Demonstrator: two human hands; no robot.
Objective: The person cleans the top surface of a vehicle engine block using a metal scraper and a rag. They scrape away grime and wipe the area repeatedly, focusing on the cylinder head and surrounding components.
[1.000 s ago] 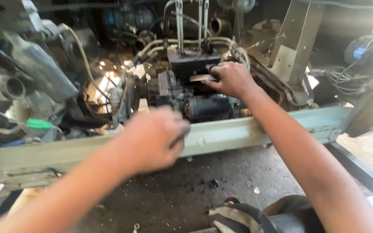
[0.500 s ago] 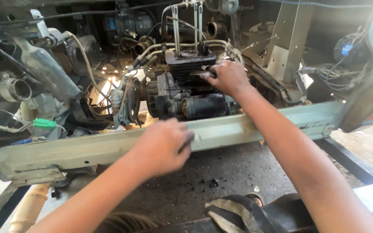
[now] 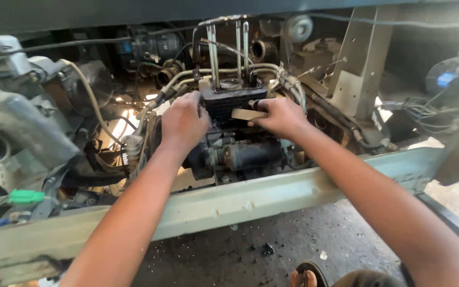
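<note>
A small black engine cylinder block (image 3: 234,100) with cooling fins sits on top of a grimy engine (image 3: 240,151), and three long bright studs (image 3: 238,48) rise out of it. My left hand (image 3: 184,121) grips the block's left side. My right hand (image 3: 280,117) holds its right side, with a flat pale strip (image 3: 246,114) under the fingers against the fins. Both arms reach over a pale green frame beam (image 3: 272,191). A dark cylindrical starter motor (image 3: 253,154) lies just below the block.
Hoses and pipes (image 3: 187,79) curve behind the block. A grey housing (image 3: 22,127) and a green connector (image 3: 26,197) sit at left, loose wires (image 3: 426,111) at right, an upright bracket (image 3: 359,69) behind. A sandalled foot (image 3: 306,276) rests on dirty concrete below.
My left hand has lifted off the frame beam and moved up to the left side of the cylinder block. My right hand has stayed on the block's right side. The view has moved closer.
</note>
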